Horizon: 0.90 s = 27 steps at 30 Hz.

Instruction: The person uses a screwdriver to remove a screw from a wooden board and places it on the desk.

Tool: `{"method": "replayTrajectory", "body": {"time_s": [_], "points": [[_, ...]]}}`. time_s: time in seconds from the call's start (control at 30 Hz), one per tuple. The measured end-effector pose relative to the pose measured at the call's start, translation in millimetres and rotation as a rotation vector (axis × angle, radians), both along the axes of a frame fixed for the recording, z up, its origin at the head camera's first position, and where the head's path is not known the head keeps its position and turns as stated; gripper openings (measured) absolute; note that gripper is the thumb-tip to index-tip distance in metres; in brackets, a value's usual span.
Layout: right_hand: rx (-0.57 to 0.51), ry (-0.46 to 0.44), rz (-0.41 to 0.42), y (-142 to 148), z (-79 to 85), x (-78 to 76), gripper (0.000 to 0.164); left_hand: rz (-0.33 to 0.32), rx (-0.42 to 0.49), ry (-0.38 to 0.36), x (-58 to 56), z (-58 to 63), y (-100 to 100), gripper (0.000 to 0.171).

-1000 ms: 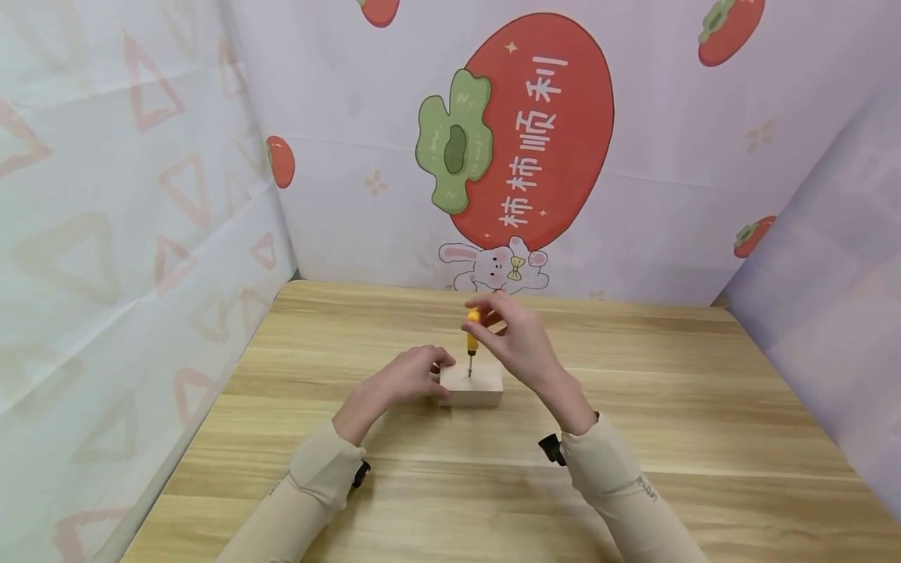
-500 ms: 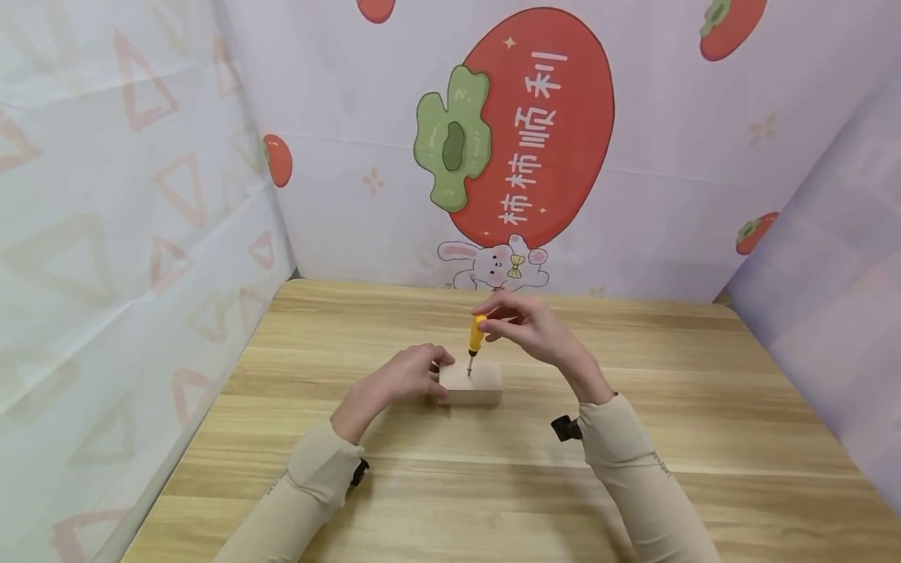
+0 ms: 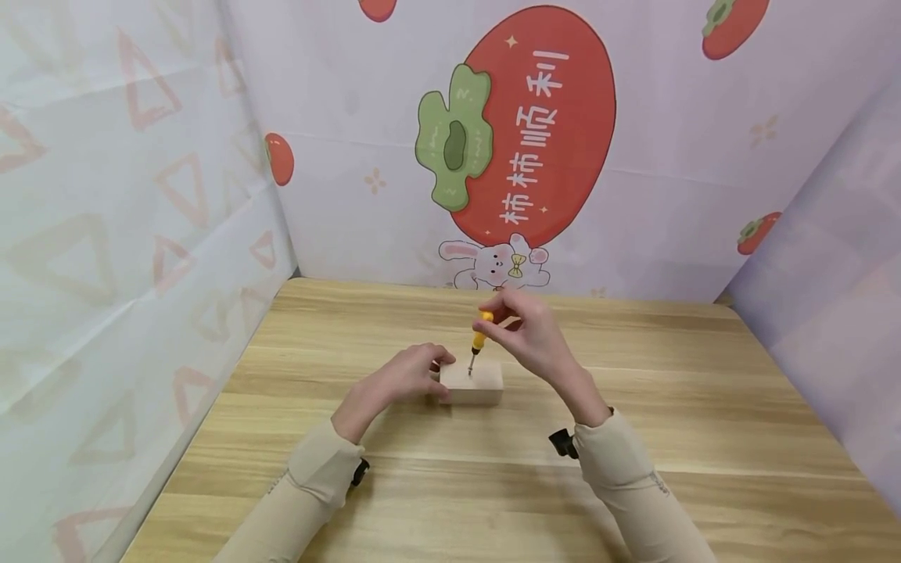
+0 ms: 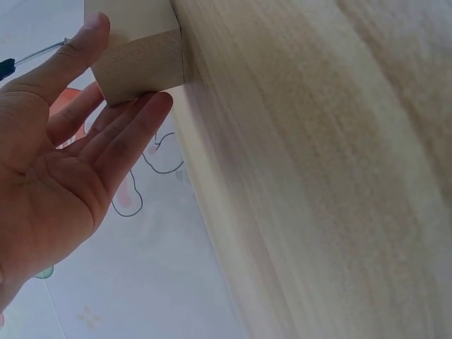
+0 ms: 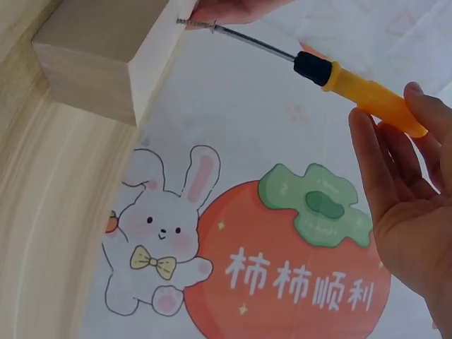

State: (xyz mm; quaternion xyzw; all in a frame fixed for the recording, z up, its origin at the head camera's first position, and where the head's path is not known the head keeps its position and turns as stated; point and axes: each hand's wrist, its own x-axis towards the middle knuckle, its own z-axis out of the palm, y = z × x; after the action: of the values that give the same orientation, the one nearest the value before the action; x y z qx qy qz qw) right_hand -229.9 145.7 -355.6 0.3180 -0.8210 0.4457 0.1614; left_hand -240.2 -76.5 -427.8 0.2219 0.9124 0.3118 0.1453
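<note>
Your screwdriver (image 5: 313, 68) with a smooth, faintly glossy yellow plastic handle (image 5: 371, 97) and shiny metal shaft (image 5: 254, 44), a metal screw (image 5: 196, 24) rough with threads, a smooth matt block (image 3: 472, 397) of pale wood before you, a wood-grained tabletop (image 3: 633, 461) with soft sheen, your matt cloth sleeves (image 3: 622, 469).

Right hand (image 5: 413, 229) pinches the end of a yellow-orange screwdriver handle (image 5: 371, 97), thumb one side, fingers the other, palm showing. Black collar (image 5: 312, 68) next along, then a slim metal shaft (image 5: 254, 44), its tip at the head of a screw (image 5: 195, 24). Screw sticks out of the lighter face of a wooden block (image 5: 99, 56), threads visible between head and wood. Block on the bench (image 5: 56, 183), overlapping the bench edge as seen here. Part of left hand (image 5: 240, 8) just beside it. Beyond bench edge: printed backdrop (image 5: 247, 120), rabbit (image 5: 159, 233) with bow tie, red persimmon (image 5: 282, 236), white characters (image 5: 300, 282)
</note>
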Motion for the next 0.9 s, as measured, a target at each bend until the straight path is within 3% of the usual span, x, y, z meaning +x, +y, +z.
{"method": "replayTrajectory", "body": {"time_s": [0.4,0.5,0.73,0.9], "points": [[0.023,-0.094,0.104,3,7.3,6.5,0.018,0.014,0.017,-0.012,-0.6,-0.9,0,0.054],[0.015,-0.077,0.062,0,3.7,6.6,0.017,0.014,0.020,-0.006,-0.8,-1.5,0,0.054],[0.103,0.034,-0.168,-10,-8.2,4.0,0.022,0.002,0.028,0.001,-0.2,-2.1,1,0.053],[0.094,0.057,-0.200,-12,-5.9,6.6,0.038,0.001,0.028,0.003,1.0,-1.3,0,0.054]]}}
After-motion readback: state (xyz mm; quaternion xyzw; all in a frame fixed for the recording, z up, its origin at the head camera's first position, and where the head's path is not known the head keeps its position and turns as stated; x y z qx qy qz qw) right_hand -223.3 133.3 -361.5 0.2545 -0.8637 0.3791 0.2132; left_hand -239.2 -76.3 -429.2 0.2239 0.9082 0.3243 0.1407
